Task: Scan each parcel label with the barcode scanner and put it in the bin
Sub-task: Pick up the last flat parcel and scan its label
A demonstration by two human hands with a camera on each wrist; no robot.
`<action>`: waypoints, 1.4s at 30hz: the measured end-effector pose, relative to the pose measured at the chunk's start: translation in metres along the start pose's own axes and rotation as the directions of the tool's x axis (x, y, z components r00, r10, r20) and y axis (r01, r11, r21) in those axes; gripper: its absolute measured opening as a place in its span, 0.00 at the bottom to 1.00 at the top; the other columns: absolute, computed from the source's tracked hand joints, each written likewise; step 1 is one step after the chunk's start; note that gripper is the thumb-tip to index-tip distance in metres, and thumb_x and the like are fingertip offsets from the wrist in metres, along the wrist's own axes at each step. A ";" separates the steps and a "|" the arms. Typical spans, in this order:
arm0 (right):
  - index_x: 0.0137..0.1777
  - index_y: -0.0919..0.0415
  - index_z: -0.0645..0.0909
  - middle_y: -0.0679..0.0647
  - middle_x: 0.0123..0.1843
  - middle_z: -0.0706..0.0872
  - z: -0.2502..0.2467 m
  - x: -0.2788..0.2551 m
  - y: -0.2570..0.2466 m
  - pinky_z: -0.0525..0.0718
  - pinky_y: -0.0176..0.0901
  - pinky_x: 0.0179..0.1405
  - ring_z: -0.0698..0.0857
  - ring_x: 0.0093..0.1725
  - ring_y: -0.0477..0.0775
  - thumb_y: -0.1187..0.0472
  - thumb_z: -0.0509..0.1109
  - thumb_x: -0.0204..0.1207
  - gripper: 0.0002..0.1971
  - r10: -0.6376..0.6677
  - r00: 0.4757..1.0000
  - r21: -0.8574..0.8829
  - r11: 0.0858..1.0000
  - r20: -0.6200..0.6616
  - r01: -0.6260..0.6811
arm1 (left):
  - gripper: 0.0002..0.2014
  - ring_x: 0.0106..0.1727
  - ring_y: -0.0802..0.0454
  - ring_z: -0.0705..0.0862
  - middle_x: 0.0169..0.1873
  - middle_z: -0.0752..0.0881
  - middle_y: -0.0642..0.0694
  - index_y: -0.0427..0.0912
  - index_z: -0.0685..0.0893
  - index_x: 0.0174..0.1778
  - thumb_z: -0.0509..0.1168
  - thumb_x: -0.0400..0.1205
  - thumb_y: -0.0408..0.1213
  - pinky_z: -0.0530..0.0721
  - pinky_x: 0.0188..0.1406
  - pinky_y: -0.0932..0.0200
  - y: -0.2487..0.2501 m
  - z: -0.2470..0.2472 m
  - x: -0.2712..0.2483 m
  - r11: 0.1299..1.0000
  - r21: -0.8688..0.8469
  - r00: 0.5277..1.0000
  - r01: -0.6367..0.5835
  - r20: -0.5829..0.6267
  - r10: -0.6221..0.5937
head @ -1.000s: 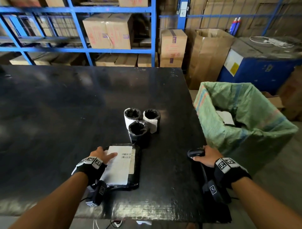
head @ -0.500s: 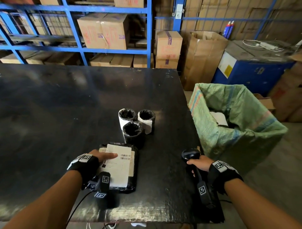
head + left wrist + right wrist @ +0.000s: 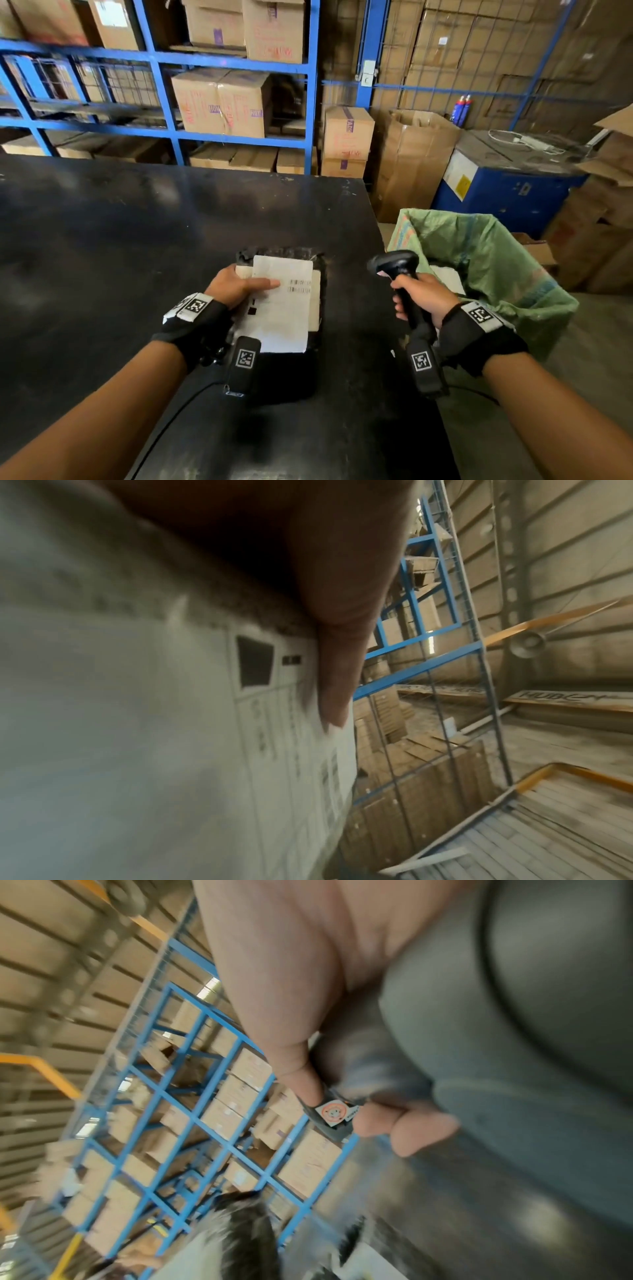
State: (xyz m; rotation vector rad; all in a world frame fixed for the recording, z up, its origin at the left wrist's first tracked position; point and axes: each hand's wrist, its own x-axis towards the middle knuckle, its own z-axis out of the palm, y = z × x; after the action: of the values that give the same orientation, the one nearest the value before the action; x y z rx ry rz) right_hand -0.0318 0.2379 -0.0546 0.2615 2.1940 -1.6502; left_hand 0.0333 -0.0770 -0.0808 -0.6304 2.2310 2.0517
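The left hand (image 3: 236,287) grips the flat black parcel (image 3: 284,373) by its left edge, thumb lying across the white label (image 3: 284,308), and holds it tilted up above the near part of the black table (image 3: 102,257). The right hand (image 3: 424,298) is wrapped round the handle of the barcode scanner (image 3: 394,267), held upright just right of the parcel, with a gap of bare table between them. The scanner's head points left, toward the label. In the right wrist view a finger (image 3: 294,1069) lies along the scanner's grey body (image 3: 514,1042).

The parcel's long axis runs near to far. Its label is face up, the barcode (image 3: 299,286) printed near the far right corner. The table's right edge passes just below the right hand, and its far and left stretches lie open.

Beside that edge stands the bin, lined with a green woven sack (image 3: 496,267), its mouth open; something white (image 3: 448,279) lies inside, partly hidden behind the right hand. Beyond the table stand blue shelving (image 3: 311,102) with cardboard boxes (image 3: 222,102) and a blue machine (image 3: 507,192) at the far right.
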 end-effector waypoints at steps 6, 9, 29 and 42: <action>0.42 0.64 0.79 0.59 0.31 0.79 -0.014 -0.042 -0.115 0.79 0.44 0.27 0.79 0.28 0.55 0.63 0.67 0.76 0.04 -0.240 0.970 0.052 0.970 0.034 0.238 | 0.36 0.46 0.47 0.90 0.46 0.90 0.44 0.38 0.82 0.55 0.86 0.54 0.47 0.90 0.51 0.48 0.065 0.028 0.024 0.964 -0.074 0.947 -0.254 -0.222 0.232; 0.41 0.63 0.80 0.58 0.31 0.81 -0.021 -0.068 -0.158 0.81 0.43 0.28 0.80 0.29 0.54 0.62 0.68 0.76 0.05 -0.319 0.947 0.062 0.946 0.024 0.317 | 0.37 0.47 0.47 0.89 0.48 0.90 0.43 0.38 0.80 0.55 0.86 0.54 0.46 0.88 0.53 0.48 0.098 0.032 0.035 0.943 -0.133 0.929 -0.304 -0.260 0.263; 0.48 0.64 0.79 0.57 0.31 0.83 -0.034 -0.136 -0.204 0.82 0.42 0.27 0.81 0.27 0.52 0.63 0.68 0.76 0.04 -0.438 0.897 -0.059 0.895 0.064 0.441 | 0.36 0.49 0.45 0.89 0.52 0.90 0.43 0.37 0.81 0.62 0.84 0.58 0.40 0.85 0.37 0.59 0.181 0.065 0.032 0.840 -0.294 0.876 -0.457 -0.315 0.366; 0.44 0.64 0.79 0.57 0.32 0.81 -0.035 -0.147 -0.188 0.81 0.41 0.27 0.80 0.28 0.52 0.64 0.66 0.77 0.03 -0.421 0.903 -0.104 0.897 0.085 0.429 | 0.47 0.47 0.45 0.92 0.50 0.92 0.44 0.39 0.82 0.61 0.86 0.44 0.51 0.91 0.45 0.44 0.177 0.069 0.022 0.828 -0.308 0.875 -0.469 -0.290 0.388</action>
State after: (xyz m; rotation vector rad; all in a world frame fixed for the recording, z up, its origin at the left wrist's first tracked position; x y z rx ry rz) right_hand 0.0260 0.2272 0.1796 -0.3246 2.4144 -1.6959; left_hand -0.0598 -0.0097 0.0717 -0.3997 2.2796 2.8023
